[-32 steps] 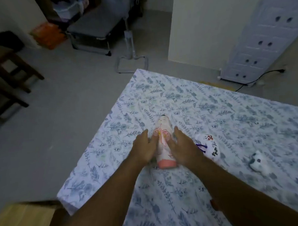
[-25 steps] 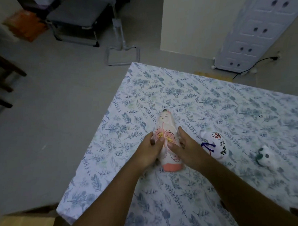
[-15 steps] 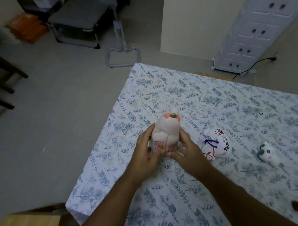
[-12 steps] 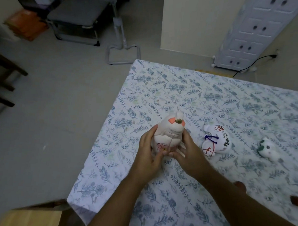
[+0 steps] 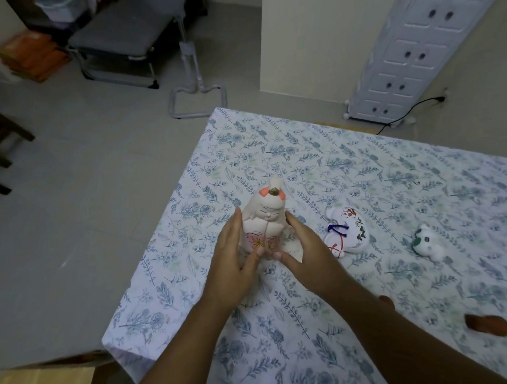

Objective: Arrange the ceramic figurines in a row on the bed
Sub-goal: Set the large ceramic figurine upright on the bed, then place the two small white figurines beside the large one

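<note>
Near the bed's left edge: doll [image 5: 263, 220] stands upright on the sheet, facing the person.
Left hand [image 5: 234, 256]: fingers flat against the doll's left side, thumb at its front base.
Right hand [image 5: 303, 252]: fingers cupped on the other side, holding it too.
Other figurines: round painted one [image 5: 347, 231] lies just right of the doll; white and green one [image 5: 427, 243] further right, both on their sides.
Step in hand: settle the base flat, ease both hands off together; soft bedding may tip it.
Room: bed [image 5: 376, 163] bare toward the far edge; the left edge is near, so the row should run rightward.
</note>
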